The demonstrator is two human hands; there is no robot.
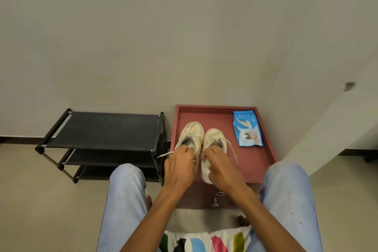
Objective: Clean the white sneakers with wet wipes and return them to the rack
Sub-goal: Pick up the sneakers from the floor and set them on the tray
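Head view: two white sneakers [201,141] sit side by side on a red tray-top table [263,161], toes away. Left hand [180,166] and right hand [222,170] each grip a heel collar, probably positioning them for wiping. Wipes pack [247,128] lies beyond the right hand; black rack [102,131] stands left.
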